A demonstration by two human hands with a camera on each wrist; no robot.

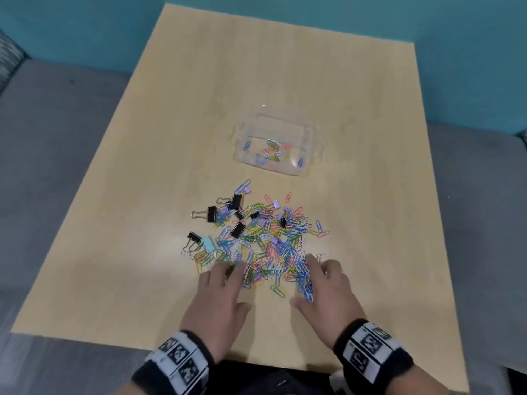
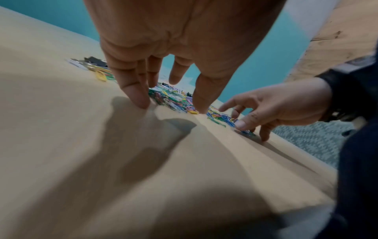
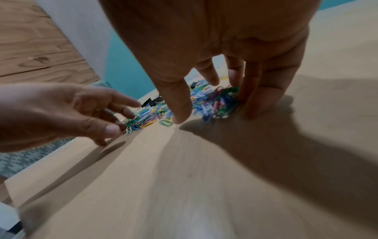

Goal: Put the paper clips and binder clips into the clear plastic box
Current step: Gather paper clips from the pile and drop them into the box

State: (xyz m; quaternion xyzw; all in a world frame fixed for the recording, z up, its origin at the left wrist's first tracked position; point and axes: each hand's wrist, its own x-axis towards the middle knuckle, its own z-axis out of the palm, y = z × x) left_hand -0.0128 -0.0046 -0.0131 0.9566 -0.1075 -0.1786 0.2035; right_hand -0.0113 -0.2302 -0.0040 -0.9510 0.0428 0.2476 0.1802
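Note:
A heap of coloured paper clips (image 1: 265, 243) lies on the tan table (image 1: 285, 81), mixed with black binder clips (image 1: 211, 214), small purple ones (image 1: 275, 203) and a light blue one (image 1: 207, 244). Beyond it stands the clear plastic box (image 1: 309, 138) with several paper clips inside. My left hand (image 1: 228, 277) rests with spread fingers on the heap's near left edge, holding nothing. My right hand (image 1: 319, 276) touches the near right edge. In the right wrist view its fingers (image 3: 253, 103) press against a bunched clump of clips (image 3: 220, 103). The left wrist view shows my left fingertips (image 2: 141, 101) on the table beside the clips (image 2: 174, 100).
The table's near edge (image 1: 256, 356) runs just under my wrists. Grey upholstered seating (image 1: 57, 166) flanks the table on both sides, and a teal wall (image 1: 427, 24) stands behind it. Bare tabletop lies left and right of the heap and behind the box.

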